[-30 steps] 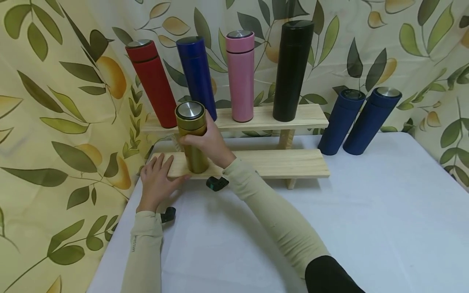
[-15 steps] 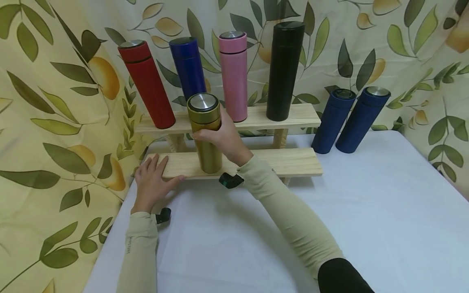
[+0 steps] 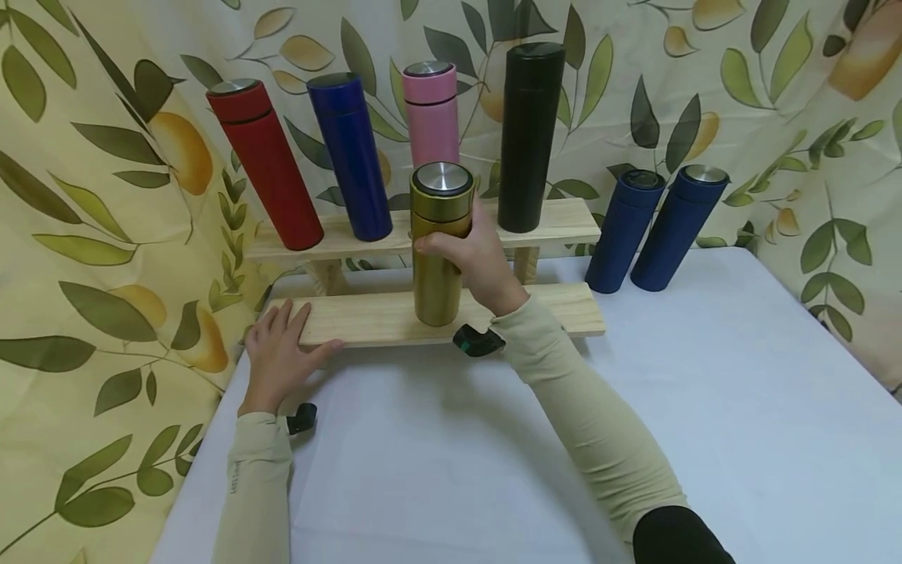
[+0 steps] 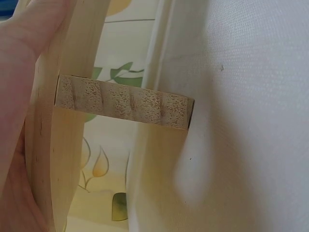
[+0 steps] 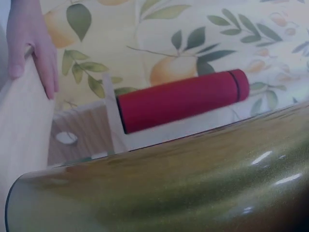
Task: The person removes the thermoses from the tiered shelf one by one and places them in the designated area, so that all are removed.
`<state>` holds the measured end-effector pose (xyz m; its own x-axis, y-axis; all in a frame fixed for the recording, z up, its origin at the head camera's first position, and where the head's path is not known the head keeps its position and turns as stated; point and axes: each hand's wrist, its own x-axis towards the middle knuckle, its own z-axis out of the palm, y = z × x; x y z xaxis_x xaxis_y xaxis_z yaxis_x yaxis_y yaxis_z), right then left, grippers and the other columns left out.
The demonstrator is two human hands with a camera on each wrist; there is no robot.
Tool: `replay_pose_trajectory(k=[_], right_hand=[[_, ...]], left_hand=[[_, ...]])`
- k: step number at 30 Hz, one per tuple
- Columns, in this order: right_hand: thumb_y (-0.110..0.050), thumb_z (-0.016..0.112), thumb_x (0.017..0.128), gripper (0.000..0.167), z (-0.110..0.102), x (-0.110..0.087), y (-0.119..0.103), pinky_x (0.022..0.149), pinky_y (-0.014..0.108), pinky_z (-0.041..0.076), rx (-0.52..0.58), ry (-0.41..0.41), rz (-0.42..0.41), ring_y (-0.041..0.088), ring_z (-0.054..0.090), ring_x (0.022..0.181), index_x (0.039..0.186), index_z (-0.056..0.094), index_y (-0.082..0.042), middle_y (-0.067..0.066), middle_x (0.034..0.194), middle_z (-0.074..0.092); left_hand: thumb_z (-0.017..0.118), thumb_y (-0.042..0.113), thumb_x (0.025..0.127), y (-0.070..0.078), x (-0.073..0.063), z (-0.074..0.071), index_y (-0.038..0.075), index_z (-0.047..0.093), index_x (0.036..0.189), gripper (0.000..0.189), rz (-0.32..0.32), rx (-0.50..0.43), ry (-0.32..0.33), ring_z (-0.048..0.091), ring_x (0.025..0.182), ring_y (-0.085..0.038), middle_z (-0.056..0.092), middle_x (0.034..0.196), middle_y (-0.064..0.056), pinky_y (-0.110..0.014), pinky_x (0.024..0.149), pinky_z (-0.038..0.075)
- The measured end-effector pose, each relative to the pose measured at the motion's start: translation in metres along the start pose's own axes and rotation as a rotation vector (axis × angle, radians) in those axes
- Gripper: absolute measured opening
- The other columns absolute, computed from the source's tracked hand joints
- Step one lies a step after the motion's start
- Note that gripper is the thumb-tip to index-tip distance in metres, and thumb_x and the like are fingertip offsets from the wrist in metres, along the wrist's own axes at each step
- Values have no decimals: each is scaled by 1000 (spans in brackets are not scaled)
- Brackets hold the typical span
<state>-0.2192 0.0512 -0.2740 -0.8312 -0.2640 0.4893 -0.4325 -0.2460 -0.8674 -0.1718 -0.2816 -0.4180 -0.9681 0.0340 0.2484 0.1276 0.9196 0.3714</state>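
Observation:
My right hand (image 3: 482, 262) grips a gold thermos bottle (image 3: 438, 294) with a steel-topped lid, thumb across its front. The bottle stands upright over the middle of the lower shelf (image 3: 359, 323) of a two-step wooden stand; whether its base touches the wood I cannot tell. In the right wrist view the gold bottle (image 5: 169, 179) fills the lower part. At the shelf's left end, my left hand (image 3: 278, 352) holds the board, thumb along the front edge and fingers over the end. The left wrist view has this board (image 4: 43, 130) close up, with a wooden leg (image 4: 125, 104) beneath.
On the upper shelf (image 3: 338, 244) stand a red bottle (image 3: 271, 168), a blue bottle (image 3: 350, 157), a pink bottle (image 3: 431, 117), partly hidden by the gold one, and a black bottle (image 3: 530, 141). Two navy bottles (image 3: 623, 231) stand right of the stand on the white-covered table (image 3: 705, 407). A leaf-patterned curtain hangs behind.
My right hand has carried the gold bottle rightward along the lower shelf, from near its left end to the middle. My left hand stays at the shelf's left end. The head view has shifted slightly.

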Motion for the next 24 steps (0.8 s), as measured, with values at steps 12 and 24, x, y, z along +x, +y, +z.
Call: replay_pose_trajectory(k=[12,24], right_hand=[[-12,72,78,72,-44,-9,-11,97,53,48,-1,101,28,33,61,109,145,45,-10,14,124,60],[-5,67,82,66,-85,-21,-25,98,51,46,-24,153,30,35,63,108,145,46,-12,14,123,58]], left_hand=[[72,68,92,-1,1,0,0,42,162,101,4,3,-1,18,153,-54,28,168,-32,-74,117,6],[70,70,92,1,-1,-2,-1,42,161,103,6,8,-11,19,152,-55,28,166,-34,-75,116,6]])
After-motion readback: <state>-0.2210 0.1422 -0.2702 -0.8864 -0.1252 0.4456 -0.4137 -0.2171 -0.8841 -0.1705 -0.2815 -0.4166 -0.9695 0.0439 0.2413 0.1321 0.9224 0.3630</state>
